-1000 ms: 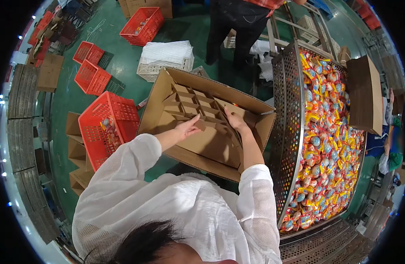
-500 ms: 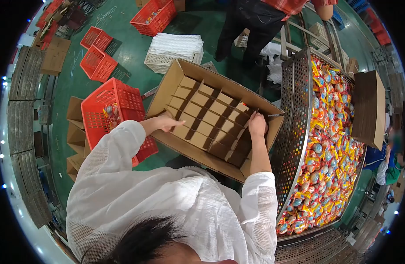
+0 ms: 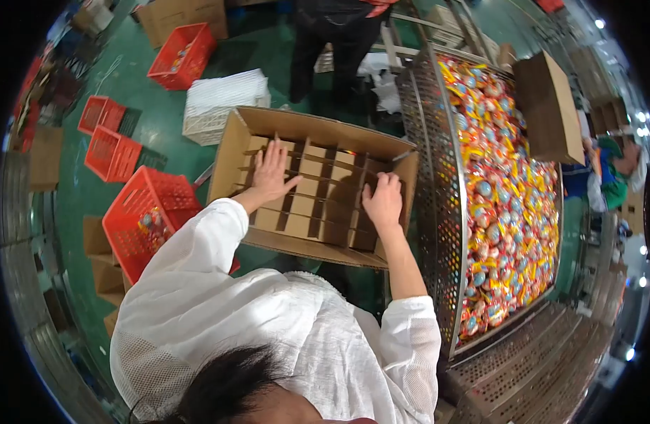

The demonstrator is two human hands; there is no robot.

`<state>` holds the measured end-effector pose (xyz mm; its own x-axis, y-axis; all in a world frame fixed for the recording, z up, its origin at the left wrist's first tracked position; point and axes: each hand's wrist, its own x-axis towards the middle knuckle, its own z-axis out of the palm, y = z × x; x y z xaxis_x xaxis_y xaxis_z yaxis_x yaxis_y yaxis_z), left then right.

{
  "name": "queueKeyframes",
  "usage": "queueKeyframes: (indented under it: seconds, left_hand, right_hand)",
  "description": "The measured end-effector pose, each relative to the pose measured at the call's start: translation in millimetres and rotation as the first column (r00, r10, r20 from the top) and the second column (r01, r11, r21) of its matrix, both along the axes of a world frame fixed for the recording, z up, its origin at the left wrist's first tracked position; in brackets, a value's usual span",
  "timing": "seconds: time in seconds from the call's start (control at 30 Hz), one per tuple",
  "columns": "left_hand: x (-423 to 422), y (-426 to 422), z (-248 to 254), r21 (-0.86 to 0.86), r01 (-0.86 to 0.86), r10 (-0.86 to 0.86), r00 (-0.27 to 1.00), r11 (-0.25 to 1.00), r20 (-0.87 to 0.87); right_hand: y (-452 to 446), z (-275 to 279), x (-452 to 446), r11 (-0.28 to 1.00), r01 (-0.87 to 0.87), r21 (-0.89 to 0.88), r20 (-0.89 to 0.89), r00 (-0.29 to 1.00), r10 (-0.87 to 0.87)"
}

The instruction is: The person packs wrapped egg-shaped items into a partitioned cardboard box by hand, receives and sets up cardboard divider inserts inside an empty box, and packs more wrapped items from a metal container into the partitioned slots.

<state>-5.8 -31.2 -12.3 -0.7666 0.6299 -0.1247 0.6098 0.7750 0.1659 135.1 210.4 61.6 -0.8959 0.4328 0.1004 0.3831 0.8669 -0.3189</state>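
A cardboard carton (image 3: pixel 314 252) stands with its top uncovered in front of me. Inside it is a cardboard divider grid (image 3: pixel 312 175) that forms rows of cells. My left hand (image 3: pixel 270 175) lies on the grid's left part, fingers stretched out and the palm down. At the right end of the grid is my right hand (image 3: pixel 385 203), its fingertips on the divider edges and its thumb apart from the fingers. Neither hand lifts anything. A small coloured bit shows near the carton's back wall, too small to name.
To the right a perforated metal bin (image 3: pixel 432 205) is heaped with wrapped candies (image 3: pixel 509 212). A brown carton (image 3: pixel 549 106) sits on its far rim. Red baskets (image 3: pixel 138 226) stand at left, a white crate (image 3: pixel 206 126) behind. Another person (image 3: pixel 325 49) stands beyond the carton.
My left hand has opened from a closed grip and now lies flat on the grid. My right hand has loosened from the divider. The whole view has shifted, with the carton now straighter.
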Motion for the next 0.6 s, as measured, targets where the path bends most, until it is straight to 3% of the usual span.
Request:
queueKeyframes:
  seconds: [0.13, 0.23, 0.33, 0.4, 0.5, 0.53, 0.57, 0.6]
  left_hand:
    - [2.0, -1.6, 0.9, 0.020, 0.061, -0.059, 0.995, 0.998, -0.074]
    - [22.2, 26.7, 35.5, 0.090, 0.333, -0.322, 0.939, 0.939, -0.122]
    - [48.4, 65.8, 42.6, 0.224, 0.479, -0.450, 0.877, 0.849, -0.168]
    - [58.7, 73.2, 15.5, 0.096, 0.446, -0.445, 0.895, 0.890, -0.030]
    - [59.1, 77.9, 11.4, 0.067, 0.471, -0.467, 0.881, 0.879, -0.071]
    - [57.9, 77.0, 5.8, 0.066, 0.479, -0.473, 0.877, 0.876, -0.090]
    - [54.6, 73.4, 3.4, 0.075, 0.513, -0.506, 0.857, 0.855, -0.096]
    - [54.4, 73.7, 4.8, 0.077, 0.542, -0.534, 0.839, 0.837, -0.105]
  right_hand:
    - [-24.9, 36.3, 48.5, 0.976, -0.102, -0.192, -0.171, 0.983, 0.069]
    - [-42.7, 57.6, 91.1, 0.964, -0.008, -0.266, -0.226, 0.973, -0.054]
    - [-55.8, 71.1, 127.2, 0.963, 0.097, -0.250, -0.259, 0.952, -0.163]
    - [-57.5, 69.5, 144.3, 0.953, 0.150, -0.262, -0.260, 0.940, -0.219]
    - [-57.6, 83.0, 130.9, 0.917, 0.272, -0.292, -0.398, 0.837, -0.375]
    - [-66.4, 109.8, 106.9, 0.866, 0.247, -0.434, -0.399, 0.809, -0.431]
    - [-78.1, 127.1, 81.3, 0.866, 0.100, -0.490, -0.436, 0.832, -0.343]
    - [-86.8, 164.9, 64.1, 0.846, -0.167, -0.507, -0.271, 0.962, 0.027]
